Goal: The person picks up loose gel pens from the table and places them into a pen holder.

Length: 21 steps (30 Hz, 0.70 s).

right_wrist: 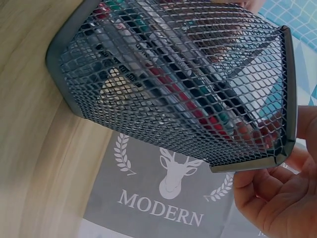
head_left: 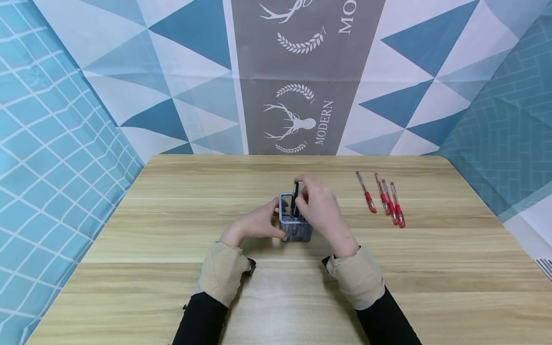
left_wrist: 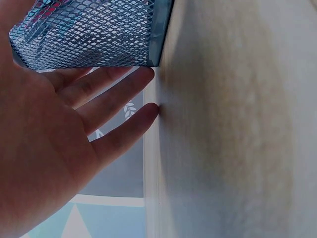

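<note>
A grey wire-mesh pen holder (head_left: 295, 233) stands upright on the table, with several pens (right_wrist: 173, 91) visible through its mesh in the right wrist view. My left hand (head_left: 256, 221) steadies its left side, thumb at the near corner and fingers toward the far corner. In the left wrist view, fingers of that left hand (left_wrist: 64, 119) touch the mesh; the little finger is apart from it. Above the holder's opening, my right hand (head_left: 321, 203) pinches a black pen (head_left: 295, 199) whose lower part is inside. The right wrist view shows this right hand (right_wrist: 282, 193) at the rim.
Several red pens (head_left: 383, 199) lie in a loose group on the wooden table (head_left: 172, 268), to the right of the holder. A patterned cloth backdrop (head_left: 198, 86) hangs behind the table's far edge.
</note>
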Each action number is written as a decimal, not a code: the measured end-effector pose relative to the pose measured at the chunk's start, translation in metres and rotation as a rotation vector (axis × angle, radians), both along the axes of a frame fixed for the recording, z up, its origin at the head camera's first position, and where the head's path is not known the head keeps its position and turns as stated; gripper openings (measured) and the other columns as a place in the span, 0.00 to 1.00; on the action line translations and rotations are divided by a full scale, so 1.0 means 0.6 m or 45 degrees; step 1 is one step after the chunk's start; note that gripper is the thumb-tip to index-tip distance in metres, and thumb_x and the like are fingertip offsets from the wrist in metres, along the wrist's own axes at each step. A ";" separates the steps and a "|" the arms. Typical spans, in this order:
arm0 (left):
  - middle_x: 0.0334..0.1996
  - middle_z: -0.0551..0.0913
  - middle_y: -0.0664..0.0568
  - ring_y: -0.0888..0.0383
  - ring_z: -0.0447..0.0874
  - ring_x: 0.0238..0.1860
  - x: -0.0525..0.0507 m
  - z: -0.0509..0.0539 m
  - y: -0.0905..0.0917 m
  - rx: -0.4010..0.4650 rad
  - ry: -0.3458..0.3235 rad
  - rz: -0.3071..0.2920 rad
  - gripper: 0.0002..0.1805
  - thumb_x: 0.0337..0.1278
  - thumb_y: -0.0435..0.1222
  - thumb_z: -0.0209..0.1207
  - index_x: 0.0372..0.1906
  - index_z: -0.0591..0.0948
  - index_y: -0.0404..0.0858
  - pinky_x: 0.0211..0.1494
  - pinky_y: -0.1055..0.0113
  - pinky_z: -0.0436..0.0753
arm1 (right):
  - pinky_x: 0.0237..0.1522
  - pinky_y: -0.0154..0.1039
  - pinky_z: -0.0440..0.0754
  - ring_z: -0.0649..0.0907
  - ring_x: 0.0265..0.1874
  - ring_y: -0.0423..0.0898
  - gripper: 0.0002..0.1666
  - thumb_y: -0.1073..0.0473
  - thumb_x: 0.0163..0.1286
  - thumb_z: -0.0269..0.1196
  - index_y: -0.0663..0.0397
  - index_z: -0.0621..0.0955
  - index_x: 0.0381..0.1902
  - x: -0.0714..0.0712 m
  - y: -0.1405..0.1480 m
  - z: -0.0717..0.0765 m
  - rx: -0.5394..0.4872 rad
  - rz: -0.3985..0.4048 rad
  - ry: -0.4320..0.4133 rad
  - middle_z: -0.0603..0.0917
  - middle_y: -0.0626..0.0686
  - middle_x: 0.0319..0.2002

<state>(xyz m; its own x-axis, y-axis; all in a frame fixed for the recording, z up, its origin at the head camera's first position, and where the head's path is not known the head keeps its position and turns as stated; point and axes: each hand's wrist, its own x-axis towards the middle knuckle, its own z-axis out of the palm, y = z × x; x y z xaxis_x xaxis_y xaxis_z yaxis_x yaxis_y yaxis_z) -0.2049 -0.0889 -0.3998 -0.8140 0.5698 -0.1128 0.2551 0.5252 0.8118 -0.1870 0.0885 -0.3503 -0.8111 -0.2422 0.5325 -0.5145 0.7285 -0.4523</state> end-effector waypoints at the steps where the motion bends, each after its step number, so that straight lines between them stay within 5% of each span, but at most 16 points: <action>1: 0.53 0.74 0.51 0.55 0.71 0.55 0.000 0.000 0.000 -0.004 -0.001 0.002 0.44 0.31 0.35 0.69 0.61 0.61 0.43 0.62 0.58 0.68 | 0.19 0.34 0.72 0.73 0.19 0.42 0.19 0.69 0.53 0.57 0.59 0.76 0.46 0.000 0.000 0.000 0.010 -0.003 0.003 0.75 0.50 0.22; 14: 0.54 0.73 0.51 0.56 0.71 0.55 -0.001 -0.001 0.000 -0.015 0.007 0.004 0.45 0.32 0.36 0.69 0.62 0.60 0.43 0.63 0.60 0.68 | 0.20 0.36 0.74 0.73 0.19 0.44 0.24 0.68 0.55 0.54 0.55 0.76 0.52 0.000 0.002 -0.001 0.083 -0.048 -0.066 0.78 0.53 0.29; 21: 0.54 0.73 0.51 0.56 0.71 0.55 -0.002 -0.002 0.001 -0.014 0.009 0.006 0.46 0.31 0.36 0.70 0.62 0.60 0.44 0.63 0.59 0.67 | 0.17 0.36 0.73 0.75 0.21 0.45 0.22 0.69 0.56 0.55 0.55 0.77 0.50 -0.001 0.001 -0.004 0.138 -0.058 0.027 0.73 0.57 0.49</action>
<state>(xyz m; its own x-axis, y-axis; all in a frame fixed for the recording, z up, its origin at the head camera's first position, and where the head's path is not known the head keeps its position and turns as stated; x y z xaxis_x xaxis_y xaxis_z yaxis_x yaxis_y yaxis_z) -0.2062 -0.0883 -0.4010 -0.8177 0.5644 -0.1135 0.2581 0.5356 0.8041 -0.1878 0.0893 -0.3526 -0.8116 -0.2620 0.5222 -0.4879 0.7955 -0.3592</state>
